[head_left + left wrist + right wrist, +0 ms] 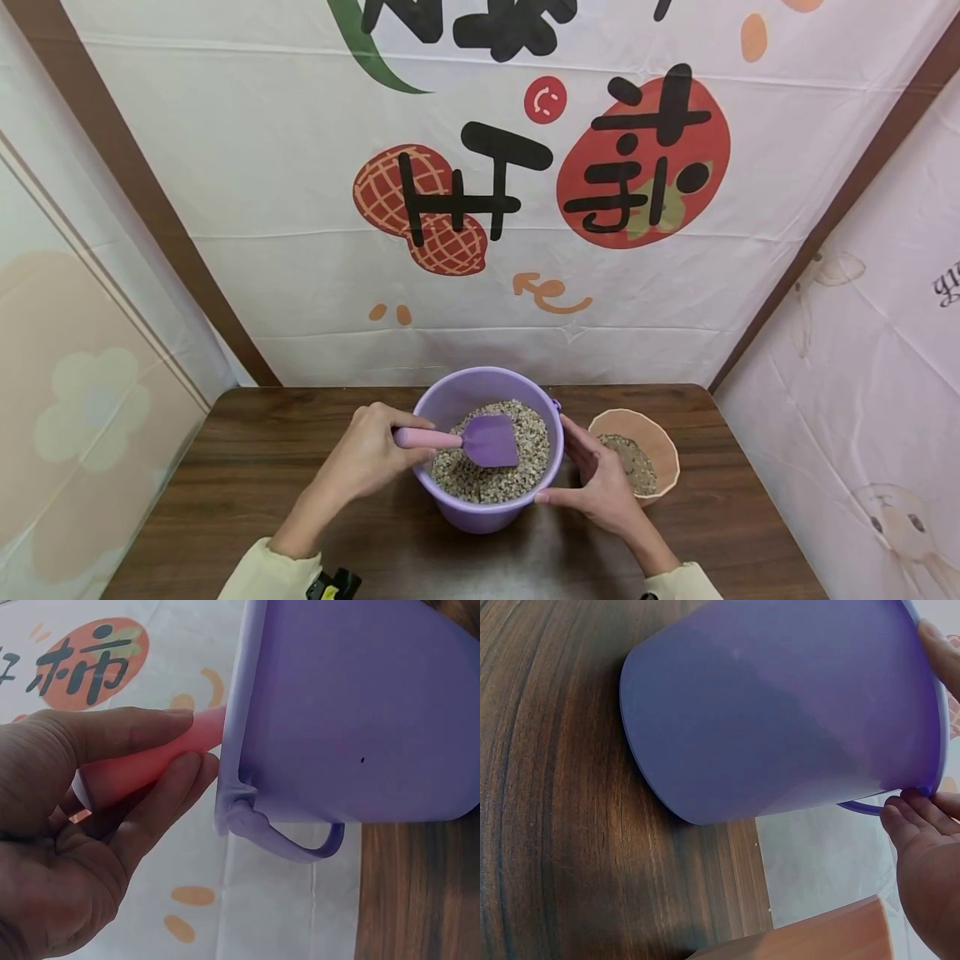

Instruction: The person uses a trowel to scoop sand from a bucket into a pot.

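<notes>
The left forearm (309, 517) slants inward, its hand (366, 446) pinching, thumb (418, 457) opposed to fingers (405, 419). The right forearm (649, 546) angles inward opposite; that right hand (606, 483) curves in a wide grip, right thumb (558, 497) spread well apart from the right fingers (582, 437).

The bucket (480, 520) and scoop (490, 440) look smooth plastic, the gravel (491, 483) rough, the tabletop (247, 467) faintly glossy wood.

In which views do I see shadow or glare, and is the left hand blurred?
Head view: pale sheen on the wooden table in front of the purple bucket; right wrist view: darker shadow patch across the bucket's side; left wrist view: the left hand and pink trowel handle look reasonably sharp.
</notes>
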`<act>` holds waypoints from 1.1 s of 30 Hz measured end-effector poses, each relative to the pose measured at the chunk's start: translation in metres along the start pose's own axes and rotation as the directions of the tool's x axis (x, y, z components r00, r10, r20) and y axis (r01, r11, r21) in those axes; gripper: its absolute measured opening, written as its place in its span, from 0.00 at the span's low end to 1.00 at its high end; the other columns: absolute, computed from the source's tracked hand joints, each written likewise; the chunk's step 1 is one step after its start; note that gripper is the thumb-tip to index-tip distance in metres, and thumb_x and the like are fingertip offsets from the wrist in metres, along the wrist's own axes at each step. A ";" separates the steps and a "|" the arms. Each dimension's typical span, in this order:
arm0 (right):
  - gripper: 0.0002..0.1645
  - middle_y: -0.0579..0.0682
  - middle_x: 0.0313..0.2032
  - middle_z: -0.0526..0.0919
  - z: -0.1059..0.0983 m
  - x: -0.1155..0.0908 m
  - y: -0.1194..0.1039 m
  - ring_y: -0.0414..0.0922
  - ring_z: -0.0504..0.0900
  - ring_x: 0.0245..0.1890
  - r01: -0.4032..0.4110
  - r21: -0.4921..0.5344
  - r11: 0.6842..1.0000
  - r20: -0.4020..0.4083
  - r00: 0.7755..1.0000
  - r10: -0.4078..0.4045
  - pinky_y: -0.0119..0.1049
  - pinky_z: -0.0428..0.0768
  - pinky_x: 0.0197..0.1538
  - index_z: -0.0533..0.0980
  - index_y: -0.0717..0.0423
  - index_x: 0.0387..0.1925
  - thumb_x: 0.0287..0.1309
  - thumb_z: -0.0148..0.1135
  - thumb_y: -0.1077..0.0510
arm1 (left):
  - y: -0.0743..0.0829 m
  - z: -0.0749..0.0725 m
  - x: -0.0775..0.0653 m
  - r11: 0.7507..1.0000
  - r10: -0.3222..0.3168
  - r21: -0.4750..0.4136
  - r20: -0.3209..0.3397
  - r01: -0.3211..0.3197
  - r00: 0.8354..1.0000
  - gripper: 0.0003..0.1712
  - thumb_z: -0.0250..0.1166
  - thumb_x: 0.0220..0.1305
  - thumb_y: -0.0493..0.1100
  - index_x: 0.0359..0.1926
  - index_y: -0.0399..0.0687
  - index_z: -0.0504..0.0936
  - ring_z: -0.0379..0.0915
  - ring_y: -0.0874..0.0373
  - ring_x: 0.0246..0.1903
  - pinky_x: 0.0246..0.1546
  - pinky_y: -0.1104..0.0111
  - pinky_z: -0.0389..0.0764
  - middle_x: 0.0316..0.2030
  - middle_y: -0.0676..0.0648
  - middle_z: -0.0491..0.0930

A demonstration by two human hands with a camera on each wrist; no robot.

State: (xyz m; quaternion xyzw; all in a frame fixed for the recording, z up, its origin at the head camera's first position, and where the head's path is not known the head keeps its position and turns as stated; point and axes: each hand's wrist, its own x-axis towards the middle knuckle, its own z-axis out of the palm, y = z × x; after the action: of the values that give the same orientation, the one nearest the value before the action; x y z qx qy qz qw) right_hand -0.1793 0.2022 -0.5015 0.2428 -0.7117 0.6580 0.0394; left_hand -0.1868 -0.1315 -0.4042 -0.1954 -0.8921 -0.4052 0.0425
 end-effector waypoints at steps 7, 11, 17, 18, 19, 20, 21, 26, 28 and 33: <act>0.64 0.71 0.70 0.64 0.000 0.000 -0.001 0.64 0.63 0.70 -0.007 -0.011 1.000 0.002 1.000 0.007 0.33 0.64 0.69 0.58 0.73 0.73 0.35 0.84 0.71 | 0.001 -0.003 -0.001 0.996 -0.090 -0.002 -0.020 0.090 0.996 0.14 0.83 0.46 0.39 0.38 0.51 0.93 0.79 0.60 0.34 0.35 0.66 0.77 0.33 0.52 0.88; 0.65 0.69 0.71 0.64 0.000 0.000 -0.002 0.62 0.63 0.71 -0.015 -0.012 1.000 0.000 1.000 0.015 0.34 0.63 0.69 0.58 0.72 0.73 0.34 0.85 0.70 | 0.000 -0.008 -0.003 0.994 -0.109 -0.018 -0.004 0.109 0.994 0.14 0.83 0.46 0.41 0.38 0.52 0.93 0.79 0.61 0.34 0.36 0.64 0.75 0.32 0.56 0.88; 0.64 0.69 0.70 0.65 -0.001 0.001 -0.001 0.62 0.63 0.70 -0.018 -0.027 0.999 -0.008 1.000 0.018 0.33 0.64 0.69 0.58 0.71 0.73 0.34 0.85 0.70 | -0.003 -0.014 -0.002 0.991 -0.131 -0.008 0.009 0.131 0.991 0.14 0.83 0.47 0.43 0.38 0.53 0.93 0.80 0.61 0.36 0.39 0.61 0.74 0.32 0.57 0.88; 0.64 0.69 0.70 0.65 -0.001 0.000 -0.001 0.62 0.63 0.70 -0.016 -0.028 0.999 -0.008 1.000 0.016 0.33 0.64 0.69 0.58 0.71 0.73 0.34 0.85 0.70 | -0.003 -0.014 -0.002 0.990 -0.139 -0.011 0.010 0.140 0.990 0.15 0.82 0.47 0.43 0.38 0.52 0.93 0.80 0.60 0.36 0.38 0.61 0.75 0.32 0.56 0.89; 0.64 0.69 0.70 0.65 -0.002 0.000 -0.001 0.62 0.63 0.70 -0.018 -0.028 0.999 -0.009 1.000 0.018 0.33 0.64 0.69 0.59 0.71 0.73 0.34 0.85 0.70 | -0.003 -0.014 -0.001 0.989 -0.147 -0.013 0.011 0.147 0.989 0.14 0.82 0.47 0.42 0.38 0.52 0.93 0.80 0.59 0.35 0.38 0.61 0.75 0.32 0.56 0.88; 0.64 0.69 0.70 0.65 -0.002 0.000 -0.001 0.63 0.63 0.70 -0.018 -0.027 0.999 -0.009 1.000 0.018 0.33 0.63 0.69 0.59 0.71 0.73 0.35 0.85 0.70 | -0.003 -0.013 0.000 0.988 -0.154 -0.020 0.015 0.154 0.988 0.13 0.82 0.47 0.41 0.38 0.52 0.93 0.80 0.59 0.36 0.37 0.62 0.75 0.32 0.56 0.88; 0.64 0.69 0.70 0.65 -0.002 0.000 -0.001 0.63 0.63 0.70 -0.016 -0.027 1.000 -0.009 1.000 0.016 0.33 0.63 0.69 0.59 0.71 0.73 0.35 0.85 0.70 | -0.003 -0.012 0.001 0.987 -0.160 -0.022 0.017 0.160 0.987 0.13 0.82 0.47 0.41 0.37 0.52 0.93 0.80 0.59 0.35 0.37 0.62 0.76 0.32 0.55 0.88; 0.63 0.70 0.70 0.65 -0.002 0.000 0.000 0.64 0.63 0.70 -0.008 -0.022 1.000 -0.002 1.000 0.008 0.33 0.64 0.69 0.58 0.72 0.73 0.35 0.84 0.71 | -0.001 -0.005 0.007 0.983 -0.181 -0.033 0.022 0.181 0.983 0.10 0.81 0.47 0.38 0.34 0.52 0.93 0.79 0.59 0.33 0.32 0.65 0.77 0.32 0.52 0.88; 0.63 0.70 0.70 0.65 -0.001 0.000 0.001 0.63 0.63 0.70 -0.010 -0.019 1.000 0.000 1.000 0.010 0.34 0.64 0.69 0.58 0.71 0.73 0.35 0.84 0.71 | 0.000 -0.002 0.009 0.982 -0.185 -0.044 0.018 0.185 0.983 0.11 0.81 0.47 0.38 0.34 0.50 0.93 0.79 0.59 0.32 0.32 0.65 0.78 0.32 0.50 0.88; 0.64 0.69 0.70 0.65 -0.001 0.000 0.001 0.62 0.63 0.71 -0.018 -0.014 1.000 -0.003 1.000 0.018 0.34 0.63 0.69 0.58 0.71 0.74 0.35 0.84 0.71 | -0.001 0.004 0.011 0.979 -0.184 -0.089 0.010 0.184 0.983 0.11 0.81 0.47 0.37 0.35 0.48 0.92 0.80 0.58 0.33 0.33 0.65 0.78 0.33 0.48 0.88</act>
State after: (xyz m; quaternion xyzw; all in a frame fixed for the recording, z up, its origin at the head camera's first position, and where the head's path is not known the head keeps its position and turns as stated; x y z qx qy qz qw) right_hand -0.1795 0.2030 -0.5021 0.2352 -0.7183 0.6538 0.0361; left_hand -0.1975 -0.1259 -0.4053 -0.1139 -0.8874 -0.4467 -0.0046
